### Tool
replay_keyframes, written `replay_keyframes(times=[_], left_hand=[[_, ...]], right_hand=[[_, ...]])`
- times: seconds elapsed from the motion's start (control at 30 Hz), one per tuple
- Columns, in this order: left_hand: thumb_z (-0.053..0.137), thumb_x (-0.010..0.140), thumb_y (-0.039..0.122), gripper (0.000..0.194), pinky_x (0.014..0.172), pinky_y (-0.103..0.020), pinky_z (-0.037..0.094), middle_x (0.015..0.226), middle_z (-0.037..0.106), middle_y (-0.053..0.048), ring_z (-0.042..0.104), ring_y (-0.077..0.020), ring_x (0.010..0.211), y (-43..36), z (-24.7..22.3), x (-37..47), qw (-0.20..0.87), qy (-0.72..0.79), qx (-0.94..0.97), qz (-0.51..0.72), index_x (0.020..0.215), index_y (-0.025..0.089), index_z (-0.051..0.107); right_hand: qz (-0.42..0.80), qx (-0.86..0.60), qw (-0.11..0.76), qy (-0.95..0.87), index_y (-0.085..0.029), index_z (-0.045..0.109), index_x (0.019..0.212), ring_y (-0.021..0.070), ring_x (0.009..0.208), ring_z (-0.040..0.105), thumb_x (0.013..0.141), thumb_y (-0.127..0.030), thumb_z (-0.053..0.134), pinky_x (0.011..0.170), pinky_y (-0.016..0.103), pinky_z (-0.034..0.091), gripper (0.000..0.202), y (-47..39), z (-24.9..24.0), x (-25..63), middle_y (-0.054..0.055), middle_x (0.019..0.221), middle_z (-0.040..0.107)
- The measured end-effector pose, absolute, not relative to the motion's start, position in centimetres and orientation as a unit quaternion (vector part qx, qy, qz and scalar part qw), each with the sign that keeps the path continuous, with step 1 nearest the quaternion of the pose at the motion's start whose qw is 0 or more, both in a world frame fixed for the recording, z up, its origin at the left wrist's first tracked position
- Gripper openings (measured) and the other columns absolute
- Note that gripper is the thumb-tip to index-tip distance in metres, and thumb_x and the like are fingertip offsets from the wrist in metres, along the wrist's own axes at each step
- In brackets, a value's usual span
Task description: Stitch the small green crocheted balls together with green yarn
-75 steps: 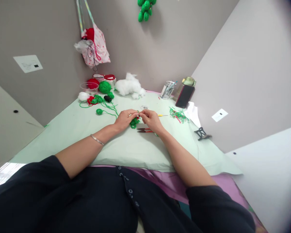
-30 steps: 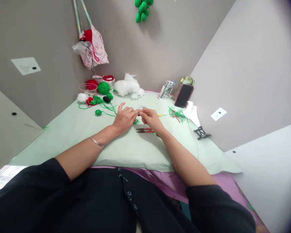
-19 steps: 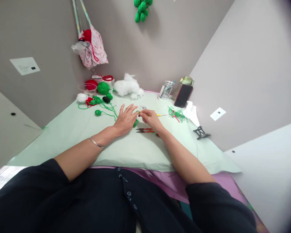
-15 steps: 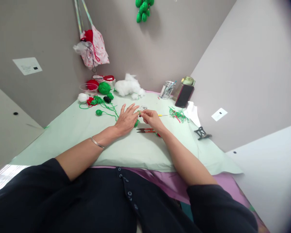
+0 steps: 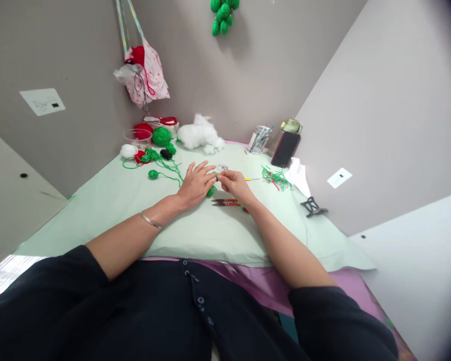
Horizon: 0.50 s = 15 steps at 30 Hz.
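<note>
My left hand [image 5: 198,184] lies palm down over the pale green cloth with its fingers spread. A strand of green yarn [image 5: 216,175] shows at one of its fingertips. Closed in a pinch, my right hand [image 5: 234,183] holds that strand where the two hands meet. Under the edge of my left hand a small green yarn piece [image 5: 211,191] peeks out, mostly hidden. Just below my right hand lies a pair of red-handled thread snips [image 5: 226,202]. A yellow-handled tool [image 5: 251,179], partly covered, rests beside my right fingers.
At the back left are a green yarn ball [image 5: 161,136], a clear plastic tub [image 5: 127,136] and a black thread spool [image 5: 166,154]. White stuffing [image 5: 199,134] sits against the wall. To the right are yarn scraps [image 5: 275,177], a phone [image 5: 286,149] and a black hair claw [image 5: 314,206].
Both hands stay almost in place, with only a slight shift of the fingers at the yarn. The things on the table have not moved.
</note>
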State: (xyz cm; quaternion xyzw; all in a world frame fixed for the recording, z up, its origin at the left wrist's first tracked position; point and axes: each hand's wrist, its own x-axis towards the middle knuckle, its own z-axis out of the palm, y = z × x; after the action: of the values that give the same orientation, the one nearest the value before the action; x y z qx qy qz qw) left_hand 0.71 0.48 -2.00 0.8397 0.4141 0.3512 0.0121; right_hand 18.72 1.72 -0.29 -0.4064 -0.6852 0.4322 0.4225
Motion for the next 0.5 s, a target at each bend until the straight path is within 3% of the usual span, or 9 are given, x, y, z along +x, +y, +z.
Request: replay_keyframes(times=[0.17,0.3,0.5], left_hand=[[0.04,0.101,0.025,0.032,0.12,-0.051,0.029,0.119,0.074,-0.006,0.059,-0.0231,0.125,1.24,-1.96,0.29,0.095,0.381,0.83,0.396,0.1,0.021,0.072],[0.046,0.098,0.029,0.027,0.099,-0.037,0.05,0.107,0.073,-0.008,0.066,-0.0212,0.105,1.56,-2.27,0.32,0.158,0.367,0.794,0.458,0.095,0.021,0.072],[0.052,0.094,0.025,0.023,0.089,-0.033,0.053,0.102,0.073,-0.007,0.068,-0.0189,0.093,1.23,-1.94,0.4,0.206,0.356,0.762,0.499,0.098,0.02,0.074]], right_hand=[[0.403,-0.412,0.421,-0.7,-0.019,0.06,0.075,0.009,0.044,0.038,0.084,-0.039,0.06,0.049,0.025,0.031,0.022,1.31,-0.35,18.3,-0.006,0.046,0.048],[0.381,-0.417,0.424,-0.708,-0.019,0.062,0.078,0.0095,0.046,0.04,0.085,-0.041,0.06,0.05,0.025,0.033,0.024,1.01,-0.09,18.26,-0.006,0.048,0.049],[0.35,-0.411,0.461,-0.704,-0.02,0.058,0.081,0.0093,0.046,0.042,0.085,-0.048,0.063,0.05,0.024,0.035,0.028,0.86,0.13,18.37,-0.006,0.05,0.052]])
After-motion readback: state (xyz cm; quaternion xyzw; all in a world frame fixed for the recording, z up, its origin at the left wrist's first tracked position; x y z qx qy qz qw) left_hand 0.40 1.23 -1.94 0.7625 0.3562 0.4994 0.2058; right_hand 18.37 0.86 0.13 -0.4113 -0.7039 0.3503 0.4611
